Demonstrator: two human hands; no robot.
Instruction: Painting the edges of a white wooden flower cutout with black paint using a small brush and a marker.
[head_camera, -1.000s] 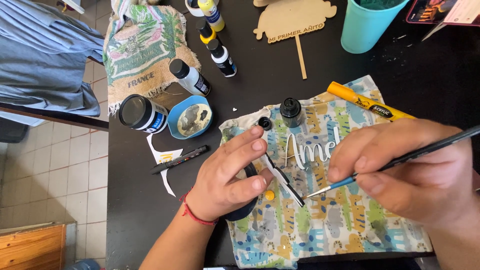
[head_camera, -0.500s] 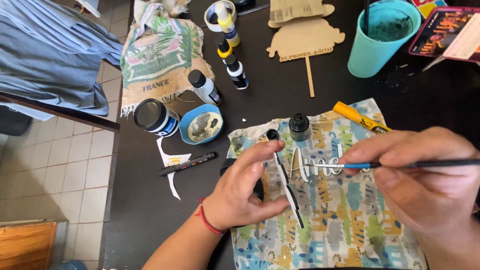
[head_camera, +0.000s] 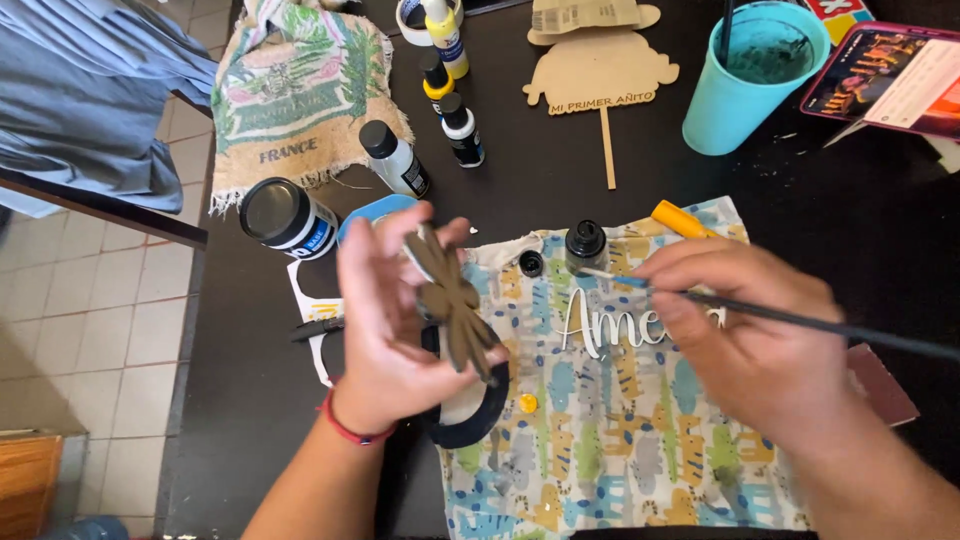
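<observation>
My left hand holds up a small brown dragonfly-shaped wooden cutout above the patterned cloth. My right hand grips a thin black paintbrush, its tip pointing left toward a small open black paint bottle and its loose cap. White cut-out lettering lies on the cloth between my hands. A black curved piece lies under my left hand.
Several paint bottles and a black-lidded jar stand at the back left by a burlap sack piece. A wooden cutout on a stick, a turquoise cup, a yellow marker and a black pen lie around.
My left hand has lifted the cutout off the cloth and turned it flat side up. The brush tip has moved up toward the open black bottle.
</observation>
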